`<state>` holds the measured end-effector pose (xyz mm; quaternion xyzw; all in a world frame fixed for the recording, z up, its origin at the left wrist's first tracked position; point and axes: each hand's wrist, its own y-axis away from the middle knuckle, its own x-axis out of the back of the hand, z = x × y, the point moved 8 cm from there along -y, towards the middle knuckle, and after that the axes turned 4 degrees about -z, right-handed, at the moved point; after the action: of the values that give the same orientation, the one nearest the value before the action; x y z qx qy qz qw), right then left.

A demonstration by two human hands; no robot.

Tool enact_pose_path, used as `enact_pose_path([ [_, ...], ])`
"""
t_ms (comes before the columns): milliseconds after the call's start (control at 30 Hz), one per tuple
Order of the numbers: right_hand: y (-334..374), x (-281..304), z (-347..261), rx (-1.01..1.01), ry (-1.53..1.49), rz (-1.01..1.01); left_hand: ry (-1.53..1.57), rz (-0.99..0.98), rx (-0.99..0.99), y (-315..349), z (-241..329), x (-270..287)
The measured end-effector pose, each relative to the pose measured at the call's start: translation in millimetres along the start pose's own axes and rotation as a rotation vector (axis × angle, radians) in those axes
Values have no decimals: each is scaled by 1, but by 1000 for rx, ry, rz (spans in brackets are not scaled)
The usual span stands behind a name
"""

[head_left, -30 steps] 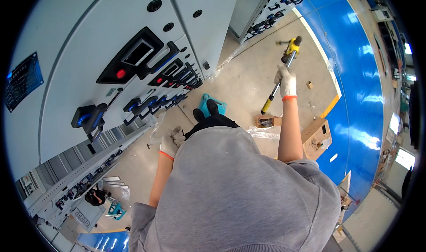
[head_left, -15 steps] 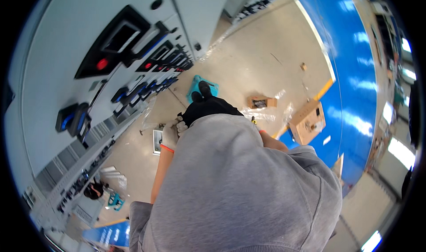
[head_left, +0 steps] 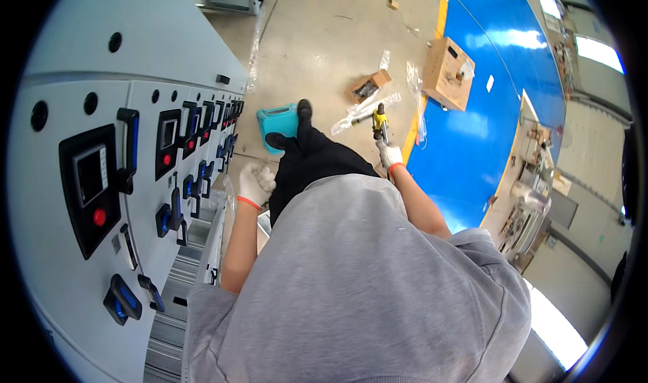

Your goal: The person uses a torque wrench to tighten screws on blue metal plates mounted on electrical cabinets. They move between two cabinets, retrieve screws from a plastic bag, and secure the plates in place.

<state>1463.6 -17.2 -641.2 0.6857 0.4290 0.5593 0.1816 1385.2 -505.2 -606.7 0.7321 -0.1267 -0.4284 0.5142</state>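
Observation:
My right hand [head_left: 390,154], in a white glove with an orange cuff, is out to the right of my legs. It is closed around a yellow and black cordless drill [head_left: 381,118], which points away from me. On the other side, my left hand [head_left: 257,182], gloved the same way, is beside my black trousers, near the row of grey cabinets [head_left: 152,93]. Its fingers are curled in, and whether they hold anything small is hidden. My feet are at a teal step stool [head_left: 278,123] on the floor ahead.
Handles and black panels with red buttons [head_left: 100,217] jut from the cabinet fronts on my left. A small open carton [head_left: 368,86], clear plastic wrap [head_left: 345,120] and a larger cardboard box [head_left: 449,74] lie ahead right. Blue flooring [head_left: 453,153] begins beyond a yellow line.
My body has turned, and the cabinets now run along my left. My right hand has come out from beside my body, bringing the drill into fuller view. My left hand has moved away from my waist.

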Motion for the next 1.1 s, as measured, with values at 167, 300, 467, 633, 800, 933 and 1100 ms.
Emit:
enact_pose_path([
  [167,29,-5,0,88,83,22,-66,7,-89,1,26,29],
  [300,27,-27,21,37,239,-39,-38,-5,-149,3,32,89],
  [467,1,-41,46,44,298,-146,-95,163,-263,12,27,160],
  [633,-29,-32,31,69,441,-239,-209,252,-237,3,-14,226],
  [800,-27,-18,-8,287,546,-156,-200,366,-123,-6,-108,289],
  [933,-76,-1,29,392,470,-14,-80,305,206,-19,-243,377],
  [1100,-175,-28,76,431,385,3,-281,390,395,-52,-367,445],
])
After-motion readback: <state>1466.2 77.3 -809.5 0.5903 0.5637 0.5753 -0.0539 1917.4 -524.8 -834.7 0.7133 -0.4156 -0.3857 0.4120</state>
